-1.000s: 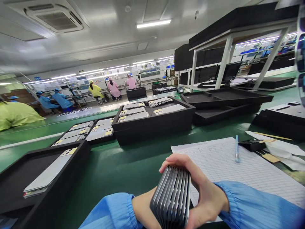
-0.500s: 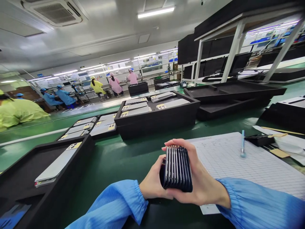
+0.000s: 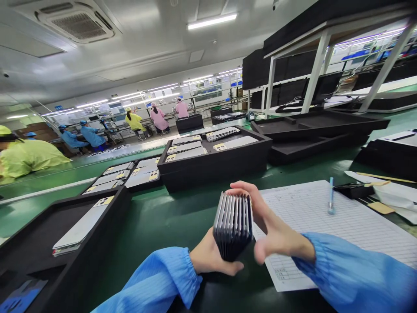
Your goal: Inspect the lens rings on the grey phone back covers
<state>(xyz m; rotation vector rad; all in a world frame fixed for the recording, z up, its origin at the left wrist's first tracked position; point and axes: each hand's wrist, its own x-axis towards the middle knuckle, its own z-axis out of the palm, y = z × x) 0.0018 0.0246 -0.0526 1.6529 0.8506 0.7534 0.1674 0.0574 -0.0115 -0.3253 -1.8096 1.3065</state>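
A stack of phones (image 3: 233, 221) stands on edge in front of me, its rounded ends with silvery rims facing me. My left hand (image 3: 213, 256) grips the stack from the left and below, thumb stretched out under the near end. Beside it on the right, my right hand (image 3: 272, 230) is spread. Its fingers reach behind the stack's far upper edge, where contact is partly hidden, while the thumb is apart from the phones. Under the right forearm lies a ruled paper sheet (image 3: 302, 217).
Black trays with white-backed phones stand ahead (image 3: 215, 167) and at left (image 3: 120, 213). Stacked black trays (image 3: 312, 130) are at the right rear. A blue pen (image 3: 331, 198) lies on the paper. Several people in coloured work clothes sit farther off; one in yellow (image 3: 35, 154) is at left.
My right thumb and palm have come away from the phones, and the fingers have opened. The stack has tilted and shifted slightly left in my left hand.
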